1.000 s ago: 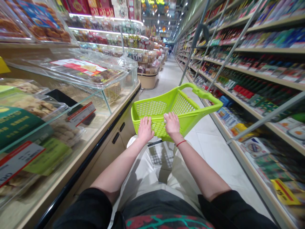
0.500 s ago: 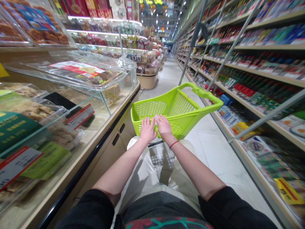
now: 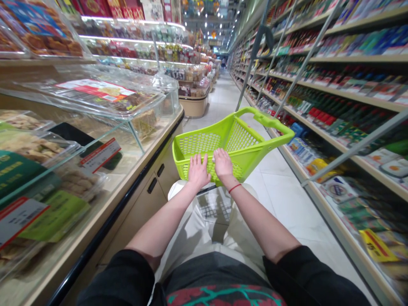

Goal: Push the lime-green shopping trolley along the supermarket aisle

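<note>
A lime-green wheeled shopping basket (image 3: 219, 140) with perforated walls stands at an angle in front of my legs, its long handle end pointing right. No goods show in the part of its inside that I can see. My left hand (image 3: 199, 171) lies over the near rim, fingers stretched out and slightly apart. Just to its right, my right hand (image 3: 223, 165) rests at the same rim with fingers extended and slightly bent; a thin red cord circles that wrist. Neither hand visibly holds a loose object, and the undersides of the fingers are hidden.
Along the left runs a display counter with a black rail (image 3: 105, 221), clear food boxes (image 3: 95, 91) and price tags (image 3: 100, 155). Stocked shelves (image 3: 347, 97) line the right, with slanting grey poles (image 3: 290, 80). A tiled aisle (image 3: 225, 91) stretches ahead past another display (image 3: 193, 104).
My hands have moved slightly apart on the rim, the right one shifting right with its fingers drawn closer together. The basket and surroundings sit slightly further left in view.
</note>
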### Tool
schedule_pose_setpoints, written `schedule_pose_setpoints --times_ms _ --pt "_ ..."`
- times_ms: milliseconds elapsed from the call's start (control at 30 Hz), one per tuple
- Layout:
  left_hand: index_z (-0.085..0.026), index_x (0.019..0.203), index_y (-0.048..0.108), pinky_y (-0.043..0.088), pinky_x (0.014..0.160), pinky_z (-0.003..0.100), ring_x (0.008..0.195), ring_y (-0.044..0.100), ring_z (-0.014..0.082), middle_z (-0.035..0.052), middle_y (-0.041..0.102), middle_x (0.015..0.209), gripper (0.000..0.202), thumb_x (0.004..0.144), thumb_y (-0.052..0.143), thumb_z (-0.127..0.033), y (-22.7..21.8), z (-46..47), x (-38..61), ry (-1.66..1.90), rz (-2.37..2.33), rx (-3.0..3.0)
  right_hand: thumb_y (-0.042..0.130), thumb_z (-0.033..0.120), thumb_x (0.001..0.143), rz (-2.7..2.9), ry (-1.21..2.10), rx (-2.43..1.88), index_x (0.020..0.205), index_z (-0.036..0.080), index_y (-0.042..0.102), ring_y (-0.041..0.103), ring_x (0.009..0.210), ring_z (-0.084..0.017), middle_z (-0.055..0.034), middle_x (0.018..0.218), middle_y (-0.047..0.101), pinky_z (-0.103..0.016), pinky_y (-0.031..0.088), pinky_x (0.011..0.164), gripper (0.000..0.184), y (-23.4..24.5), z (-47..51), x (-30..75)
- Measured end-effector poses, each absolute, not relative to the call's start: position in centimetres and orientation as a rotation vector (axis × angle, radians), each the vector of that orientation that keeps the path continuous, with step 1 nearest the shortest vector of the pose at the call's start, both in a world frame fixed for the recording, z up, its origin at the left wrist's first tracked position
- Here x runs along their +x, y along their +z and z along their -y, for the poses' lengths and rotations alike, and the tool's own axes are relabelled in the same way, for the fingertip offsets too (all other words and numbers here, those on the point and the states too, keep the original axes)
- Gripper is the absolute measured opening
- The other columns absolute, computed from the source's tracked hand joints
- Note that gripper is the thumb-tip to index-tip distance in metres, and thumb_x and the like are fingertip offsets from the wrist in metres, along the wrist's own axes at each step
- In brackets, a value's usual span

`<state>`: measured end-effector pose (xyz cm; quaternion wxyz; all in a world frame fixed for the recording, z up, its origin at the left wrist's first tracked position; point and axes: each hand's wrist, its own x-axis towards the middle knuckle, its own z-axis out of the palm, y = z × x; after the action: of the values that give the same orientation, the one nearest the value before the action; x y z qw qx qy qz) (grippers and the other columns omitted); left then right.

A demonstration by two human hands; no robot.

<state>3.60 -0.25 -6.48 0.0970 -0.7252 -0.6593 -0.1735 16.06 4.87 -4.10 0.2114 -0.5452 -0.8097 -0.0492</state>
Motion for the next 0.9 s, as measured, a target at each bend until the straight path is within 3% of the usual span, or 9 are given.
schedule_pose_setpoints --times_ms 267,467,633,900 --pt "-0.009 0.153 0.034 0.014 0.125 0.056 0.153 0.021 0.0364 0.0177 0.032 0.162 0.083 0.079 0.061 -0.034 -6.5 0.3 3.4 -0.549 1.977 -2.165 0.04 0.002 0.09 2.396 -0.122 -1.37 0.142 0.013 0.055 0.04 0.146 -0.022 -0.0123 0.153 0.05 -0.041 0.027 0.122 0.055 -3.8 -4.6 17.3" --pt "-0.008 0.154 0.031 0.012 0.125 0.06 0.152 0.025 0.0358 0.0184 0.035 0.161 0.083 0.08 0.059 -0.033 -6.3 0.2 3.8 -0.555 2.003 -2.19 0.038 0.004 0.093 2.21 -0.246 -1.571 0.137 0.009 0.059 0.04 0.145 -0.026 -0.0187 0.151 0.05 -0.046 0.027 0.12 0.049 -2.9 -5.9 21.1" --pt "-0.009 0.155 0.03 0.011 0.123 0.062 0.151 0.026 0.037 0.02 0.037 0.159 0.084 0.08 0.059 -0.034 -6.1 0.4 4.0 -0.548 1.993 -2.171 0.036 0.006 0.095 2.181 -0.183 -1.563 0.139 0.004 0.056 0.041 0.145 -0.026 -0.0212 0.151 0.049 -0.044 0.028 0.12 0.048 -3.7 -5.3 18.3" --pt "-0.012 0.154 0.034 0.014 0.121 0.064 0.149 0.028 0.0402 0.0219 0.039 0.157 0.084 0.079 0.064 -0.036 -6.0 0.7 3.8 -0.487 1.979 -2.148 0.04 0.003 0.09 2.423 -0.067 -1.321 0.144 0.014 0.054 0.038 0.147 -0.021 -0.0113 0.156 0.046 -0.04 0.025 0.124 0.057 -4.1 -4.2 16.5"
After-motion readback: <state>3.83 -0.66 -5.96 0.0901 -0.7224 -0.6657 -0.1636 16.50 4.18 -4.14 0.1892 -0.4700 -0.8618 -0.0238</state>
